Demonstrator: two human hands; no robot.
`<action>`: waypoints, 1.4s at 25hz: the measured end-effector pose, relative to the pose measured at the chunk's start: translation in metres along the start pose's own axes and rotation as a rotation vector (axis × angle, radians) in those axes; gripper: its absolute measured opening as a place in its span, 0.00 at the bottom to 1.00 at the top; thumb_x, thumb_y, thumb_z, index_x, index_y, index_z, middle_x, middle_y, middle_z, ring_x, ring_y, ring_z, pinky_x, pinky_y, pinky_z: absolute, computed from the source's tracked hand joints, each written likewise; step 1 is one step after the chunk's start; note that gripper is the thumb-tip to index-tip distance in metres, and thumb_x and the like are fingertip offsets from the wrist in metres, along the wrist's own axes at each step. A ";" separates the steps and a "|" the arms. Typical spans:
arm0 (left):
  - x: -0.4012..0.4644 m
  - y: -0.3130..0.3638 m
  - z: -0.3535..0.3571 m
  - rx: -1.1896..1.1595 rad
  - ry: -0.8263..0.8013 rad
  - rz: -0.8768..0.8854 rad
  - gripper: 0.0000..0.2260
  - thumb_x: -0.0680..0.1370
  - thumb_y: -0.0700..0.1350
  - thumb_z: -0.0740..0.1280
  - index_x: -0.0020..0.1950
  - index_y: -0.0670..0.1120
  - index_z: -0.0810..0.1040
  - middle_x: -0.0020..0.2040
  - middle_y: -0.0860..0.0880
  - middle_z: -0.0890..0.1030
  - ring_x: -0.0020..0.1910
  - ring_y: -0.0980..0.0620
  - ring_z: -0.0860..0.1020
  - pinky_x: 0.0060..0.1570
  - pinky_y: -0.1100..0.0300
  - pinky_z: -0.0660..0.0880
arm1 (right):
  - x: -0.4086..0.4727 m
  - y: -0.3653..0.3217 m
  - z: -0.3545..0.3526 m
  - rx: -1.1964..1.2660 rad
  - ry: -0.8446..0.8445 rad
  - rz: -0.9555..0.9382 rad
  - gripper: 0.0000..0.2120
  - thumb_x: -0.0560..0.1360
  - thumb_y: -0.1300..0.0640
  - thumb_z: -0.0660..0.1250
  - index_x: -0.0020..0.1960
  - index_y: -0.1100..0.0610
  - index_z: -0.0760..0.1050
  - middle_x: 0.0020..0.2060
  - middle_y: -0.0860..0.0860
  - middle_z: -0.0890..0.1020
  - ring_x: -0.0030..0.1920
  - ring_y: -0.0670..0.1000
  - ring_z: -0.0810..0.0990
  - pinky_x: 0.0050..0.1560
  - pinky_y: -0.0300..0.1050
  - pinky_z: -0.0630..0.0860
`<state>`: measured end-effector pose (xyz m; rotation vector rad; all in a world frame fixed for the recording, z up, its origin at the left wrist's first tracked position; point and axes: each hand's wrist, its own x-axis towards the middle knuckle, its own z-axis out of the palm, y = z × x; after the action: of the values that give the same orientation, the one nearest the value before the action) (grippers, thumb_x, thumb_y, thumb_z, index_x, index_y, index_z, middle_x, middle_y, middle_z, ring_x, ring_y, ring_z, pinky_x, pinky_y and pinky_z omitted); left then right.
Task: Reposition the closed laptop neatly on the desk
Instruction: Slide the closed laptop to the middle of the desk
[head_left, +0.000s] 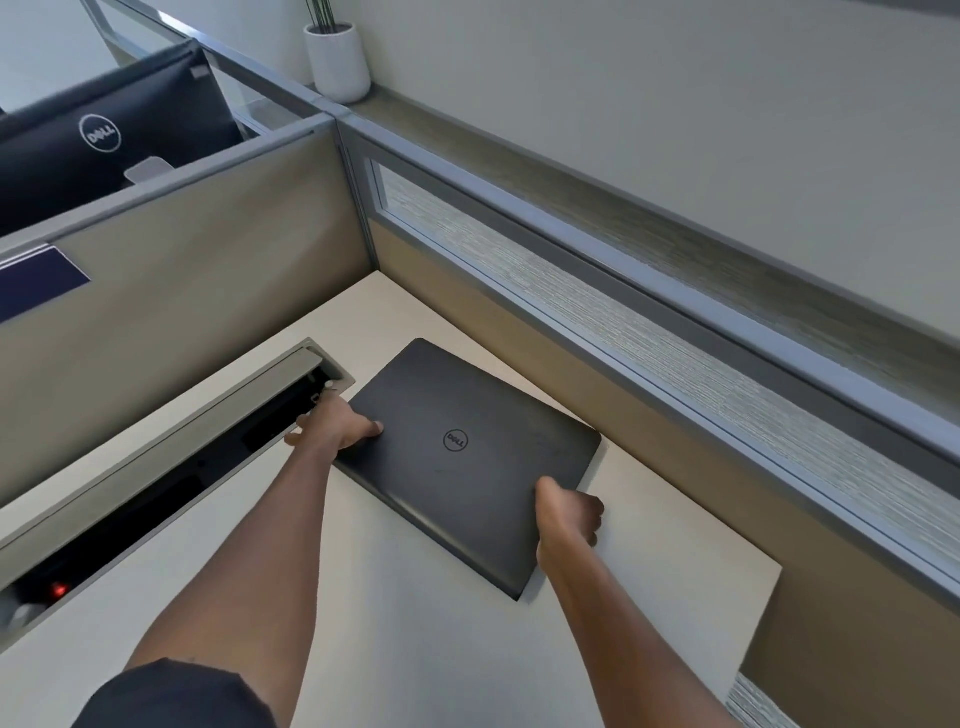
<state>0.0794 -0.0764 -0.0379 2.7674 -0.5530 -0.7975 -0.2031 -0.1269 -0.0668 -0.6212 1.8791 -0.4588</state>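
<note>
Closed black rectangular laptop (467, 457) lying skewed on white desk (415, 649) — left hand (337, 428) and right hand (566, 514) clamping opposite edges.

An office cubicle — the white desk (415, 649) is boxed in by beige partitions (208, 270) with grey frames and a frosted glass strip. Left of the desk's middle runs an open cable trough (171, 467) (a red light glows inside). Beyond the partitions stand a monitor (98, 145) and a white pot (337, 60).
</note>
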 end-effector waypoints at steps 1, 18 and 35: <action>-0.005 -0.007 0.000 -0.004 -0.001 -0.009 0.39 0.67 0.56 0.76 0.70 0.41 0.64 0.66 0.39 0.75 0.69 0.37 0.67 0.69 0.41 0.63 | 0.000 0.001 0.000 -0.001 -0.004 -0.012 0.26 0.65 0.54 0.68 0.60 0.65 0.72 0.58 0.62 0.79 0.59 0.64 0.79 0.59 0.57 0.80; -0.151 -0.206 -0.008 -0.456 0.175 -0.299 0.37 0.66 0.57 0.77 0.64 0.36 0.66 0.63 0.39 0.76 0.64 0.36 0.74 0.63 0.43 0.73 | -0.059 0.022 0.031 -0.332 -0.468 -0.398 0.22 0.66 0.53 0.69 0.56 0.65 0.74 0.49 0.61 0.82 0.45 0.60 0.83 0.37 0.47 0.77; -0.242 -0.335 0.033 -0.713 0.329 -0.650 0.36 0.69 0.57 0.75 0.65 0.35 0.64 0.64 0.39 0.73 0.64 0.38 0.72 0.62 0.44 0.73 | -0.139 0.061 0.148 -0.748 -0.781 -0.716 0.16 0.68 0.56 0.70 0.47 0.69 0.79 0.43 0.66 0.85 0.44 0.67 0.85 0.49 0.63 0.83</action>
<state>-0.0295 0.3232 -0.0512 2.2842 0.6114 -0.4772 -0.0354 0.0021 -0.0558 -1.7089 0.9821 0.0938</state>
